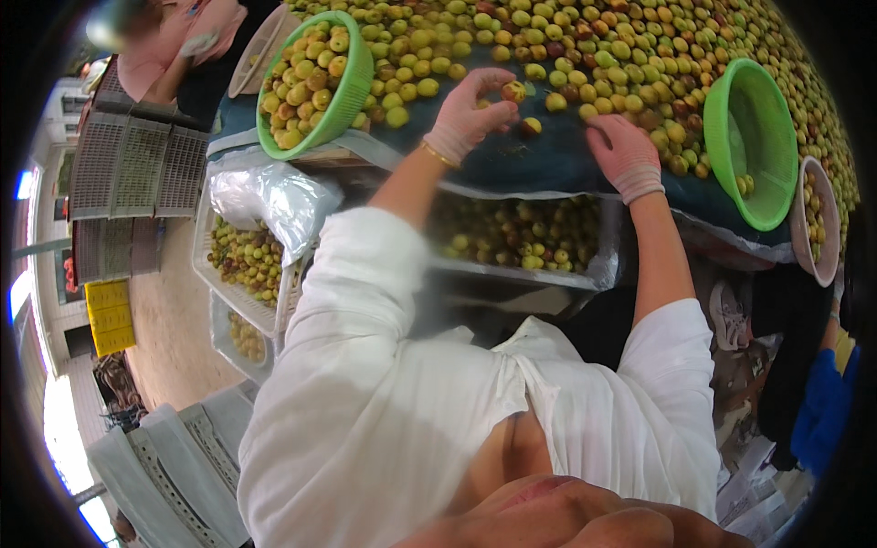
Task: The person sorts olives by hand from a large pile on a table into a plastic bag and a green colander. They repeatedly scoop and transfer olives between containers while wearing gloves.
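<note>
My left hand [473, 113], in a thin pale glove, pinches a yellow-and-brown jujube [513, 92] between thumb and fingers above the dark cloth [507, 161] of the sorting table. Another reddish-yellow jujube [530, 127] lies on the cloth just below those fingers. Also gloved, my right hand [627, 154] is palm down at the near edge of the jujube heap [616, 55]. Its fingertips are partly hidden, so whether they grip a fruit is unclear. Loose jujubes lie between the two hands.
A green basket [356, 82] full of jujubes tilts at left; another green basket [716, 130] at right holds a few. Pinkish baskets [798, 226] flank them. Below the table edge sits a lined crate [603, 260] of jujubes. A white crate [205, 253] and a co-worker [147, 55] are at left.
</note>
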The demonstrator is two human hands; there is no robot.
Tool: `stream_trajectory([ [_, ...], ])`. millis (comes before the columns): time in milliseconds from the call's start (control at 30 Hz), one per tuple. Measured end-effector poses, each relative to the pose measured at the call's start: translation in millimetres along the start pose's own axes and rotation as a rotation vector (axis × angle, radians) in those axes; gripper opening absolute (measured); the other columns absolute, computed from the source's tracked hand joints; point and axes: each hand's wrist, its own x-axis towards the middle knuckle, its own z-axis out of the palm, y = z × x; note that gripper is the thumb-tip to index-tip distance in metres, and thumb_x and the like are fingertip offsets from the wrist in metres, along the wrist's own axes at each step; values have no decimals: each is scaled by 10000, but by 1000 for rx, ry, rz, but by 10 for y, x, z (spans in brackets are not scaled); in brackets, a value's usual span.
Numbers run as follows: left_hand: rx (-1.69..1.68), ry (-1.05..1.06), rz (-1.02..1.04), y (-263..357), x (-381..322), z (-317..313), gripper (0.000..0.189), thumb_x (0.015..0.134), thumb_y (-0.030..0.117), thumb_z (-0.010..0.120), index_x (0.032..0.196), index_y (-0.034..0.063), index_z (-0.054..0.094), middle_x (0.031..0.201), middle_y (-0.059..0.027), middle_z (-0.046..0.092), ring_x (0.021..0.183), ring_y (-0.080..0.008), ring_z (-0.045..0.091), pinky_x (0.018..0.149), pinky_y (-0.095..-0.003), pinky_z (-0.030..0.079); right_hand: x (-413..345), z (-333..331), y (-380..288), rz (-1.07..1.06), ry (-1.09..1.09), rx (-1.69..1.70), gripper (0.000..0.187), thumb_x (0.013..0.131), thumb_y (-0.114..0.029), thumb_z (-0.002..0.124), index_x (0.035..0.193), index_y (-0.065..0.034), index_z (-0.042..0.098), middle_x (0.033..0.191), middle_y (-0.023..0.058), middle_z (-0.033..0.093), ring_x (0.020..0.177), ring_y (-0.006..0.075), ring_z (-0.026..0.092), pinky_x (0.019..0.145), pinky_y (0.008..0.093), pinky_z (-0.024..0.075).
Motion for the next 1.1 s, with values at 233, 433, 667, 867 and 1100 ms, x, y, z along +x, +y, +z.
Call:
stream_trajectory([
  [233,-627,83,-68,372,-330,-345,428,932,110,678,1328,43,529,1183,-96,616,1026,-248,689,788,-310,608,3,-27,-43,3,-4,37,252,943,-298,599,1122,-145,691,1124,57,673,1034,315,634,878,405,513],
  [433,-531,80,112,556,-510,-658,452,934,86,657,1355,47,500,1268,-117,578,1136,-236,627,883,-322,579,3,3,-19,-9,14,19,250,951,-294,600,1115,-126,688,1142,62,672,1035,321,634,891,406,511],
  [667,-556,83,132,619,-579,-598,466,928,67,646,1364,49,484,1304,-133,565,1151,-256,608,923,-351,567,0,12,9,-18,8,24,240,946,-294,609,1107,-137,691,1135,63,675,1029,325,637,889,410,510],
  [867,-738,198,7,648,-589,-594,397,920,45,635,1298,64,515,1241,-191,586,1055,-290,643,730,-323,615,7,8,-6,-17,13,21,239,945,-296,608,1107,-140,689,1136,58,675,1031,322,636,889,410,510],
  [1100,-476,706,100,673,-1713,-1731,417,901,116,595,1299,32,510,1123,-117,622,702,-75,494,502,-151,368,-5,31,51,-25,14,26,238,950,-302,604,1110,-147,686,1146,49,674,1033,313,637,900,401,510],
])
